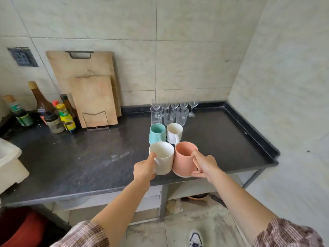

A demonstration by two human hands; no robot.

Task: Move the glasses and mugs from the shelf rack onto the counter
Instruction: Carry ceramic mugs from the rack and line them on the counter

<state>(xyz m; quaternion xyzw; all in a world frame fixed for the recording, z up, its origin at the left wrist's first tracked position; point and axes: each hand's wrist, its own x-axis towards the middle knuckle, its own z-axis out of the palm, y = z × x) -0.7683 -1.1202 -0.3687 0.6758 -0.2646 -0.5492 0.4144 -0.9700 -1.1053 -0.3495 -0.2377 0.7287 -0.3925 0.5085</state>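
Note:
My left hand (144, 169) grips a cream mug (164, 160) by its handle side, and my right hand (204, 165) holds a pink mug (184, 160) by its handle. Both mugs are side by side, touching, at the front edge of the dark counter (89, 157). Whether they rest on it or hover just above, I cannot tell. Behind them stand a teal mug (156, 133) and a white mug (174, 133). Further back are three clear tumblers (169, 116) and a row of several wine glasses (193, 107) by the wall. No shelf rack is in view.
Two wooden cutting boards (92, 97) lean on the wall in a wire stand. Sauce bottles and jars (58, 114) crowd the back left. A white sink edge (8, 163) is at far left. The counter's raised lip (252, 132) runs along the right side.

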